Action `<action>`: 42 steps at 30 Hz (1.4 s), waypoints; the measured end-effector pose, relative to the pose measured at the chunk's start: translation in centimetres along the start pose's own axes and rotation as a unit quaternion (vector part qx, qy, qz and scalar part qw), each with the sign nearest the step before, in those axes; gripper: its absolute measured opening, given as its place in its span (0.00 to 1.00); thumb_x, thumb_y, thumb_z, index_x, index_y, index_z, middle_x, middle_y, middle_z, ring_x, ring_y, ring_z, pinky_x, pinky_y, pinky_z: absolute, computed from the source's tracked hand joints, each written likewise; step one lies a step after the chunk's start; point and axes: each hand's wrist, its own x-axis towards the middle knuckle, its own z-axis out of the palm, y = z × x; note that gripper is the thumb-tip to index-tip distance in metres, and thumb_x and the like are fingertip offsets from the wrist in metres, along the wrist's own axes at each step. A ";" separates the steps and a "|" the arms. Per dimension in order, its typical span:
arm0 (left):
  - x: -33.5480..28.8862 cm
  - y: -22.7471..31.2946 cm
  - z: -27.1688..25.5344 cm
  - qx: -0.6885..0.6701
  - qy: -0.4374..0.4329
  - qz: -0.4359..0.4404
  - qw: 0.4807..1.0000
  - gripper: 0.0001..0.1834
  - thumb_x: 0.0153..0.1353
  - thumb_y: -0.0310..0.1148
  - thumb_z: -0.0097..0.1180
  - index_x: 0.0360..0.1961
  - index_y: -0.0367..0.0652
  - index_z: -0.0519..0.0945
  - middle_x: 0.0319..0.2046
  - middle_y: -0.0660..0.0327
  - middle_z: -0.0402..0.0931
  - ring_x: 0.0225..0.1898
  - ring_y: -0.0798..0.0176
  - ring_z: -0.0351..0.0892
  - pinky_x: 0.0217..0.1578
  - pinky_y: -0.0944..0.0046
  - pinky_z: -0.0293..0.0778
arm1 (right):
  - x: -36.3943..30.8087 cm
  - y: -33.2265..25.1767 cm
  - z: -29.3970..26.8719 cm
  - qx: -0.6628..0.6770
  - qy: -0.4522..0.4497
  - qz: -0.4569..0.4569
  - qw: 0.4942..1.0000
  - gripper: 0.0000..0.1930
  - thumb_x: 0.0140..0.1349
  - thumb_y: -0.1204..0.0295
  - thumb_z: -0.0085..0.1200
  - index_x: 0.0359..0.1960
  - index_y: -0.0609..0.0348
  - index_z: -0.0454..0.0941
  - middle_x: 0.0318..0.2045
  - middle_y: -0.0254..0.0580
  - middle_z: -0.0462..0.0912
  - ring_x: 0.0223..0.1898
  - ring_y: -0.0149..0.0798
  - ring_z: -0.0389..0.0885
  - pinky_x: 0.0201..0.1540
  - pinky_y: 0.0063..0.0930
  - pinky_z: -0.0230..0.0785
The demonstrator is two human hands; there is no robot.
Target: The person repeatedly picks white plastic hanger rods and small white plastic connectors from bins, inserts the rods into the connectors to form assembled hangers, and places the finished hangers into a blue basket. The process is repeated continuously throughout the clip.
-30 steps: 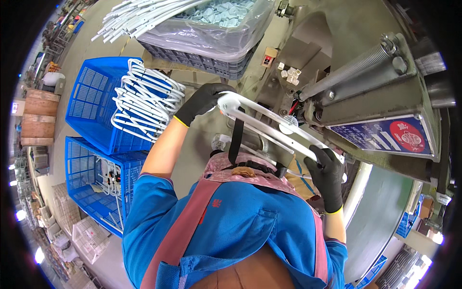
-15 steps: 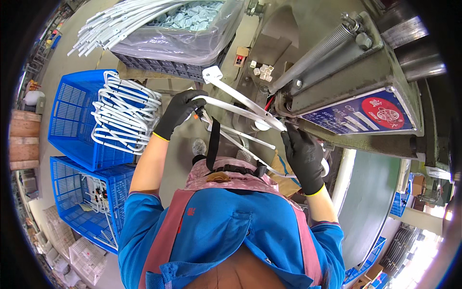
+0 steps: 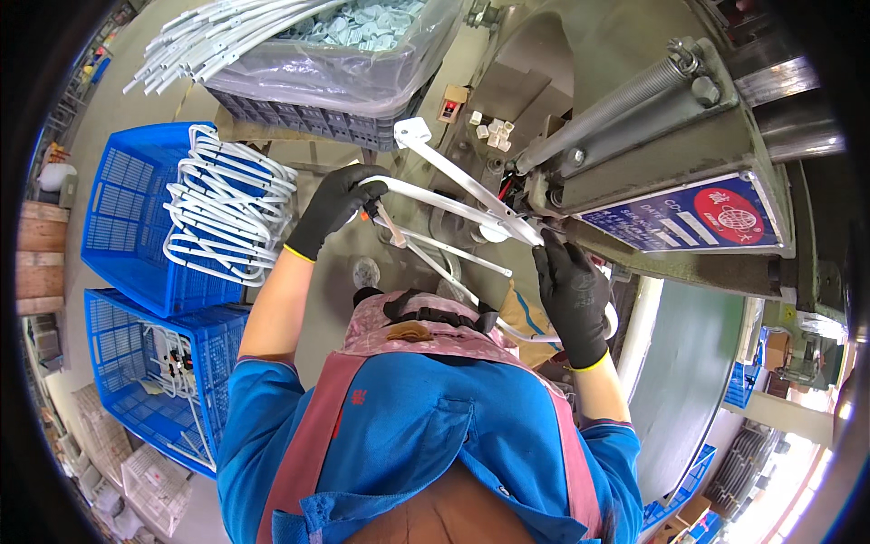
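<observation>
My left hand [image 3: 333, 210], in a black glove, is closed around the left bend of a white metal tube frame [image 3: 435, 197]. My right hand [image 3: 573, 295], gloved too, has its fingers wrapped on the frame's right part, where a straight white tube [image 3: 464, 179] meets it. That tube slants up and left to a flat bracket end [image 3: 412, 131]. The frame's lower legs slope across in front of my apron; its right bend shows beyond my right hand. Close to the tubes' right end stands a grey press machine [image 3: 671, 172]; the exact contact between them is hidden.
Two blue crates [image 3: 122, 213] with white bent tubes [image 3: 227, 208] stand at the left. A lined dark crate [image 3: 308, 122] at the back holds metal brackets and long white tubes. Small white caps [image 3: 494, 131] lie by the press. A green-topped table [image 3: 684, 381] is at right.
The picture shifts slightly. The black strap that hung near my left hand no longer shows there. Both hands keep their hold on the frame, nearly in place.
</observation>
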 end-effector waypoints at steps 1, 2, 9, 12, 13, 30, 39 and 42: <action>0.0 0.0 0.0 0.004 0.002 -0.001 1.000 0.14 0.63 0.34 0.58 0.45 0.36 0.80 0.27 0.64 0.75 0.25 0.74 0.74 0.28 0.70 0.71 | -0.1 -0.1 -0.1 -0.004 -0.008 0.010 1.000 0.13 0.60 0.64 0.57 0.45 0.49 0.82 0.37 0.43 0.83 0.36 0.48 0.82 0.34 0.37 0.74; 0.0 -0.1 0.0 0.004 0.002 -0.003 1.000 0.14 0.63 0.34 0.58 0.45 0.36 0.80 0.27 0.65 0.75 0.25 0.74 0.74 0.27 0.71 0.71 | -0.2 -0.2 -0.1 0.002 -0.010 0.016 1.000 0.13 0.60 0.64 0.57 0.46 0.49 0.81 0.36 0.43 0.83 0.35 0.47 0.82 0.33 0.37 0.74; -0.4 -0.2 0.1 -0.052 0.007 -0.012 0.999 0.13 0.62 0.32 0.60 0.45 0.36 0.80 0.27 0.66 0.75 0.24 0.75 0.73 0.26 0.72 0.71 | -0.4 0.1 0.0 0.021 -0.060 0.013 0.998 0.17 0.62 0.65 0.55 0.51 0.52 0.77 0.33 0.49 0.82 0.31 0.50 0.81 0.30 0.41 0.72; -0.5 -0.1 0.2 -0.060 0.010 -0.013 0.998 0.14 0.61 0.32 0.60 0.46 0.36 0.80 0.27 0.66 0.75 0.24 0.75 0.73 0.26 0.72 0.71 | -0.8 0.6 -0.6 0.077 -0.135 -0.025 0.988 0.22 0.63 0.67 0.52 0.59 0.58 0.68 0.31 0.56 0.80 0.30 0.55 0.80 0.30 0.44 0.71; -0.5 0.0 0.3 -0.068 0.009 -0.009 0.998 0.14 0.61 0.32 0.60 0.45 0.36 0.80 0.26 0.66 0.75 0.24 0.75 0.73 0.26 0.72 0.71 | -1.1 0.7 -0.8 0.096 -0.169 -0.027 0.981 0.25 0.63 0.68 0.51 0.61 0.60 0.64 0.30 0.58 0.79 0.30 0.56 0.79 0.30 0.45 0.71; -1.0 2.8 0.7 0.064 0.074 0.044 0.994 0.12 0.60 0.26 0.59 0.45 0.33 0.80 0.31 0.61 0.79 0.27 0.70 0.78 0.30 0.71 0.73 | -5.4 -1.4 4.7 0.278 -0.097 0.060 0.954 0.27 0.63 0.74 0.47 0.65 0.62 0.59 0.40 0.63 0.76 0.36 0.61 0.77 0.36 0.46 0.69; -9.0 1.1 11.2 0.004 -0.344 -0.085 0.935 0.27 0.65 0.34 0.52 0.63 0.39 0.64 0.59 0.57 0.67 0.57 0.65 0.69 0.58 0.63 0.65 | -5.3 0.0 4.2 0.260 -0.142 0.047 0.954 0.27 0.64 0.73 0.47 0.65 0.61 0.58 0.36 0.65 0.77 0.34 0.64 0.77 0.33 0.51 0.69; -10.8 1.6 12.3 -0.055 -0.243 0.015 0.968 0.20 0.67 0.34 0.48 0.59 0.43 0.67 0.52 0.60 0.70 0.51 0.63 0.72 0.53 0.65 0.67 | -4.9 0.7 4.6 0.239 -0.104 -0.028 0.965 0.29 0.61 0.73 0.49 0.65 0.61 0.58 0.35 0.64 0.77 0.33 0.63 0.77 0.31 0.51 0.69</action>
